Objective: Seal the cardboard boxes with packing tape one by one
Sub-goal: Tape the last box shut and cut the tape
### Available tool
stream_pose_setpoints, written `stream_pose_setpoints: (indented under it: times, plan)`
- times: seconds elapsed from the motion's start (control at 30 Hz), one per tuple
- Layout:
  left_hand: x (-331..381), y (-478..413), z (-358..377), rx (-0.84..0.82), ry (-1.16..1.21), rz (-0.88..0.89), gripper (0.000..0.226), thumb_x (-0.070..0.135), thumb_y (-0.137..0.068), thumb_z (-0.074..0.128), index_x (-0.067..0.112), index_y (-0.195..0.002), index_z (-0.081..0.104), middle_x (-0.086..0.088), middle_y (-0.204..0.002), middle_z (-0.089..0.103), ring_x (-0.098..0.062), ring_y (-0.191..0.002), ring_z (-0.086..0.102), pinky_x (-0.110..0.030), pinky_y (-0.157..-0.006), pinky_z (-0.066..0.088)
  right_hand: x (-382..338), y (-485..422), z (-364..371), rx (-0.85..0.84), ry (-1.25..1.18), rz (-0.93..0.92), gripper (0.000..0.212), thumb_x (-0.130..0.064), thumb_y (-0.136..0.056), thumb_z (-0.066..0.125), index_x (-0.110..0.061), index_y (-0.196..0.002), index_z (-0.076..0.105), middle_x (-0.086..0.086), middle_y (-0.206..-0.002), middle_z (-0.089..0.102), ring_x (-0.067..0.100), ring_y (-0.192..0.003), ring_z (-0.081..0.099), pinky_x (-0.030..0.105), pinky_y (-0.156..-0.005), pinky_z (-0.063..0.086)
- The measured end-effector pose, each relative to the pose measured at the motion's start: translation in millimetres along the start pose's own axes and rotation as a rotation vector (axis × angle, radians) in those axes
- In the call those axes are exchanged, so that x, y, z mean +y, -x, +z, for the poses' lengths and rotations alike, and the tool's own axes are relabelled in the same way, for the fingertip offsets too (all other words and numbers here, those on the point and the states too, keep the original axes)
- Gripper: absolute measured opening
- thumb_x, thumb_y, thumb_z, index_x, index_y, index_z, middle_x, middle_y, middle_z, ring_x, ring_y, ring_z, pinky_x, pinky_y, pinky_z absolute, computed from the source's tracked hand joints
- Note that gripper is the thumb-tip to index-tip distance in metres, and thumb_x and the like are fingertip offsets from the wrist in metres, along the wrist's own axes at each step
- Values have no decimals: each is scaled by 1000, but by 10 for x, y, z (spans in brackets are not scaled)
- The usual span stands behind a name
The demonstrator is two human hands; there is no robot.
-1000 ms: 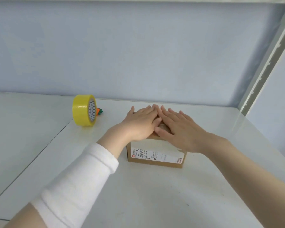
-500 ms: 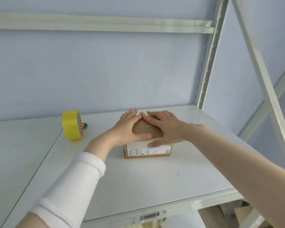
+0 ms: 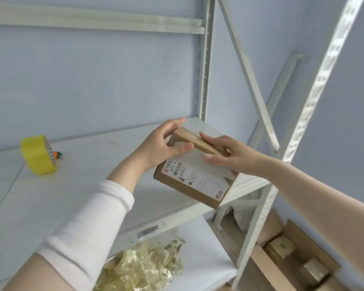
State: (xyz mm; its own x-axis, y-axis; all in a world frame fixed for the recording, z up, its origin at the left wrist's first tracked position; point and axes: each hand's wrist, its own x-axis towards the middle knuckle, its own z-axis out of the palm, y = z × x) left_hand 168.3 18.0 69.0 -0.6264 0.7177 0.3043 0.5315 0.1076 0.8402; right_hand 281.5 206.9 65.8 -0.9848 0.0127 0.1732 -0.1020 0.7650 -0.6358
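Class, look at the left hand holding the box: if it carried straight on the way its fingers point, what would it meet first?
The left hand points up-right toward the back corner, so probably the rack's upright post, or the wall beside it; depth is unclear. Its fingers already touch the box.

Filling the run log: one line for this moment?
box lifted, tilted | left hand and right hand gripping it | tape on shelf

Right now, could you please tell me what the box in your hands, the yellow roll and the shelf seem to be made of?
The box: brown cardboard, matte, with a white paper label. The yellow roll: probably plastic packing tape, slightly glossy, wound on a core. The shelf: smooth white board, likely painted metal or laminate; the posts with punched holes look like metal.
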Motion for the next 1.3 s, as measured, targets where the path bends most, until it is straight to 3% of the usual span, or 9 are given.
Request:
stream_pose_setpoints:
  times: [0.27, 0.4, 0.53, 0.7, 0.77, 0.9, 0.97, 1.1, 1.3]
  plan:
    - [323, -77, 1823, -361, 145, -139, 73, 52, -66, 64, 27, -132, 49, 15, -116, 60, 0, -109, 58, -19, -89, 46, 1002, 1808, -297, 53, -380, 343, 45, -70, -72, 36, -68, -117, 30, -9, -139, 42, 9, -122, 47, 24, -100, 40]
    - [390, -104, 2877, -584, 136, -186, 36, 41, -77, 67, 36, -111, 57, 9, -114, 63, -4, -104, 61, -24, -91, 48, 1541, 2743, -273, 154, -519, 483, 48, -61, -80, 38, -59, -126, 27, -10, -140, 45, 3, -118, 51, 24, -100, 44]
    - [378, -134, 3810, -769, 180, -259, 18, 35, -80, 69, 38, -96, 62, 13, -93, 72, -3, -86, 69, -15, -70, 53, 1985, 3494, -138, 289, -695, 604, 53, -56, -84, 52, -55, -130, 27, -19, -135, 49, 1, -117, 53, 28, -101, 44]
    - [202, -235, 4681, -844, 143, -293, 32, 39, -82, 67, 28, -112, 62, 8, -106, 68, -4, -92, 66, -19, -79, 52, 2478, 3954, 26, 507, -844, 768, 66, -56, -75, 57, -47, -136, 33, -18, -128, 55, 1, -110, 60, 21, -88, 50]
    - [55, -293, 4953, -832, 130, -302, 38, 38, -85, 64, 23, -120, 59, 2, -115, 64, -7, -104, 62, -22, -89, 48, 2698, 4077, 99, 587, -908, 816, 71, -57, -74, 58, -42, -139, 36, -16, -132, 54, 3, -114, 58, 26, -95, 48]
    - [-300, -388, 5427, -818, 261, -401, 38, 33, -90, 59, 21, -126, 56, -1, -124, 60, -3, -104, 56, -13, -77, 43, 3128, 4245, 217, 797, -1032, 924, 75, -62, -73, 62, -34, -139, 42, -6, -136, 54, 14, -119, 56, 36, -101, 44]
    - [-450, -372, 5719, -825, 300, -517, 50, 36, -92, 54, 20, -138, 43, -3, -137, 49, -9, -116, 50, -21, -79, 40, 3342, 4290, 293, 928, -1132, 961, 71, -59, -75, 58, -26, -137, 45, 0, -133, 58, 19, -118, 57, 40, -100, 45]
    - [-584, -193, 6319, -995, 434, -739, 60, 44, -92, 49, 27, -145, 27, 2, -137, 50, -12, -111, 56, -30, -79, 47, 3690, 4359, 372, 1215, -1241, 1047, 59, -52, -74, 53, -28, -128, 53, -4, -115, 69, 15, -103, 66, 28, -71, 54]
    - [-603, 3, 7214, -1162, 457, -840, 76, 37, -82, 66, 22, -145, 26, -2, -135, 51, -16, -113, 59, -30, -89, 53, 4065, 4874, 307, 1368, -1304, 1206, 39, -53, -90, 40, -35, -120, 57, -1, -111, 70, 18, -96, 69, 28, -61, 55]
